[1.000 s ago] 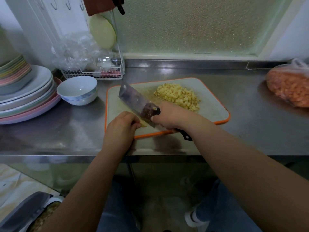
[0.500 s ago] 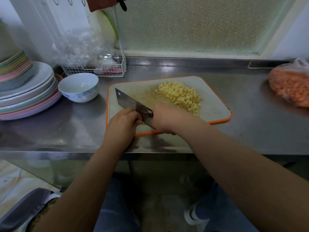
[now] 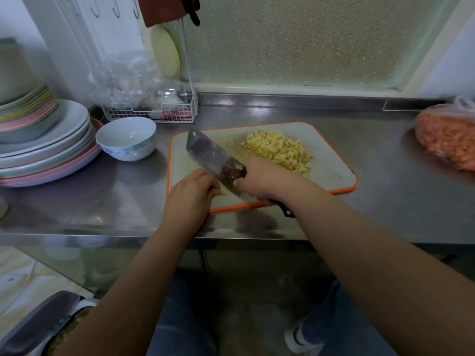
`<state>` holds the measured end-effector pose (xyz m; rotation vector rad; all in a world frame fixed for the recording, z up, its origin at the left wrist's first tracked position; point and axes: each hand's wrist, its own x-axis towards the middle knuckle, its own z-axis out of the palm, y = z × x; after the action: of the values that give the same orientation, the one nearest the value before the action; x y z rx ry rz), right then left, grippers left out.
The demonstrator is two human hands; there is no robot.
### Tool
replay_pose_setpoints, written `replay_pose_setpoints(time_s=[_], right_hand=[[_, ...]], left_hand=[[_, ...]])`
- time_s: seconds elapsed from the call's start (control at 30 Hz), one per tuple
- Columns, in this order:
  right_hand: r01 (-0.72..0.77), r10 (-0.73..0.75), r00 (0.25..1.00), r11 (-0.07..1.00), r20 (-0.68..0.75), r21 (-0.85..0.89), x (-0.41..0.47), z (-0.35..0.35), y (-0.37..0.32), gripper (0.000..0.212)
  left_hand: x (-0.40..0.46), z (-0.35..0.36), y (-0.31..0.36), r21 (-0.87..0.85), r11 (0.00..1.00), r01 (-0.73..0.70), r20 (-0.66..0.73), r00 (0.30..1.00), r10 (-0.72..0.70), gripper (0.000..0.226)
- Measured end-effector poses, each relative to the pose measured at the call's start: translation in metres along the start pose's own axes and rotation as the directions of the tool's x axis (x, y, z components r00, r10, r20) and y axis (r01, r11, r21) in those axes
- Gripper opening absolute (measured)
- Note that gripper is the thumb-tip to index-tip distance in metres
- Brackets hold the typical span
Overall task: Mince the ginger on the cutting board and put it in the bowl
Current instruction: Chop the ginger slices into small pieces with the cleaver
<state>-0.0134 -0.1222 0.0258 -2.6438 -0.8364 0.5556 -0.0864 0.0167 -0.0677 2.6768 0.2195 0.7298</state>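
Ginger strip [image 3: 223, 192] mostly hidden under gripping left hand [image 3: 191, 192], right hand [image 3: 261, 179] clutching cleaver [image 3: 214, 160]

Steel counter [image 3: 102, 201] beneath a frosted window [image 3: 308, 39], white wall [image 3: 30, 24] at left

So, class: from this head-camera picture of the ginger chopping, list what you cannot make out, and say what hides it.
- Ginger piece being cut: mostly hidden under the left hand; only a tip shows.
- Cleaver handle: covered by the right hand.
- Wire rack contents: blurred behind clear plastic.
- Orange bag: cut off by the right edge.
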Motion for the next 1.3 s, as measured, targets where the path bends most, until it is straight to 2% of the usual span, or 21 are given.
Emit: replay_pose_setpoints(time_s=[0.13, 0.3, 0.5, 0.73, 0.8, 0.9, 1.03, 1.13, 1.3], right_hand=[[0.004, -0.003, 1.0, 0.996, 0.008, -0.092, -0.008, -0.002, -0.006, 0.033], [0.018, -0.011, 0.999, 0.985, 0.044, -0.174, -0.012, -0.002, -0.014, 0.035], [0.01, -0.001, 0.998, 0.989, 0.062, -0.15, -0.007, 0.004, -0.019, 0.018], [0.058, -0.034, 0.996, 0.952, 0.085, -0.301, 0.01, 0.009, -0.029, 0.011], [0.064, -0.047, 0.997, 0.949, 0.064, -0.31, 0.01, 0.011, -0.029, 0.016], [0.064, -0.053, 0.997, 0.959, 0.048, -0.276, 0.009, 0.012, -0.022, 0.015], [0.02, -0.004, 0.996, 0.984, 0.094, -0.178, 0.008, 0.006, -0.012, 0.015], [0.003, 0.007, 0.996, 0.995, 0.094, -0.104, 0.005, 0.003, -0.01, 0.027], [-0.014, 0.014, 1.0, 0.998, 0.0, 0.055, 0.002, -0.001, 0.003, 0.027]], left_hand=[[0.0, 0.002, -0.001, 0.007, 1.0, -0.014, -0.003, 1.0, 0.014, 0.004], [0.0, 0.002, -0.002, 0.041, 0.999, -0.033, 0.008, 0.999, 0.033, 0.003], [0.002, 0.004, -0.004, 0.058, 0.997, -0.049, 0.015, 0.999, 0.048, 0.005], [0.002, 0.004, -0.005, 0.059, 0.997, -0.038, 0.023, 0.999, 0.037, 0.005], [0.003, 0.004, -0.005, 0.062, 0.998, -0.033, 0.025, 0.999, 0.032, 0.005], [0.003, 0.003, -0.004, 0.064, 0.998, -0.025, 0.022, 0.999, 0.024, 0.004], [0.002, 0.003, -0.003, 0.06, 0.998, -0.031, 0.019, 0.999, 0.03, 0.003], [0.003, 0.002, -0.001, 0.059, 0.997, -0.039, 0.009, 0.999, 0.038, 0.003], [0.006, 0.002, -0.003, 0.054, 0.998, -0.032, 0.026, 0.999, 0.031, 0.003]])
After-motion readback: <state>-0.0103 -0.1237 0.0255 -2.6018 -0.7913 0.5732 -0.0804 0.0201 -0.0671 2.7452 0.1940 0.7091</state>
